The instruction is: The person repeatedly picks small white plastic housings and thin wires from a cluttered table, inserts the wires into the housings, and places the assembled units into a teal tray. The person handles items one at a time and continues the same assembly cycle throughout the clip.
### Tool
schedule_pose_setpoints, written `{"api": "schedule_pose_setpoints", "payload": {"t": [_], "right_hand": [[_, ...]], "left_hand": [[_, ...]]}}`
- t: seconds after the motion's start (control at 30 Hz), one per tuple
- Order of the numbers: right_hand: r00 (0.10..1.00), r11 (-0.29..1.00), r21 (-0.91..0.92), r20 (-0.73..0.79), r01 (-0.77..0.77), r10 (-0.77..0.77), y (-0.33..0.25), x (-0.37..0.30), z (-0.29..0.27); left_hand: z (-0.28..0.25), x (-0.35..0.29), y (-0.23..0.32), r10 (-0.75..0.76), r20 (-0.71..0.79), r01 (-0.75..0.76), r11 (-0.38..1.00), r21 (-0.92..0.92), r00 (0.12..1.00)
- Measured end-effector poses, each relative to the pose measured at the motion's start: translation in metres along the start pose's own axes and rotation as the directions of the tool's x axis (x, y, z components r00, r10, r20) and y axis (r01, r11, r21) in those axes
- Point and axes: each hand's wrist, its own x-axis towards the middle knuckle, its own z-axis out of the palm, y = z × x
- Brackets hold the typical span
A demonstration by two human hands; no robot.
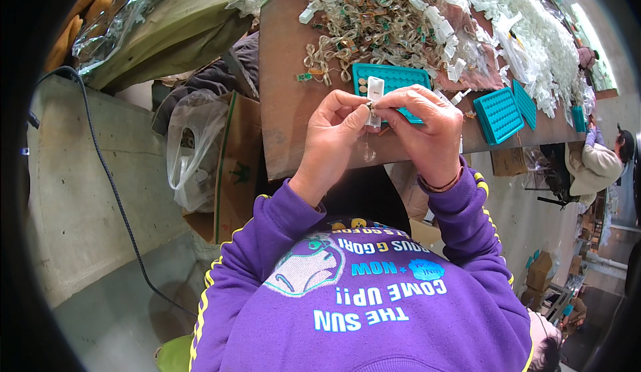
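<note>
Both hands meet over the near edge of the brown table, closed round a small white plastic case (376, 88) whose flap stands up. Thumb and fingers of my left hand (334, 131) pinch its left side. From the other side, my right hand (427, 121) grips it with thumb and forefinger. The fingertips hide its middle, so I cannot tell what sits inside. Just beyond is a teal tray (407, 76) with rows of round hollows; a few silvery discs (362, 85) lie at its left end. My right hand covers part of this tray.
A heap of bundled thin wires (380, 21) lies behind the tray, beside a large pile of white plastic pieces (527, 35). More teal trays (498, 116) rest at the right. Left of the table stand a cardboard box (237, 171) and a plastic bag (195, 148). Another person (597, 165) sits far right.
</note>
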Motion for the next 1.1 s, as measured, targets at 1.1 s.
{"api": "schedule_pose_setpoints", "payload": {"t": [1.1], "right_hand": [[0.989, 0.999, -0.006, -0.141, 0.037, -0.037, 0.007, -0.002, 0.026]], "left_hand": [[-0.001, 0.003, -0.002, 0.002, -0.071, -0.009, 0.996, -0.093, 0.997]]}}
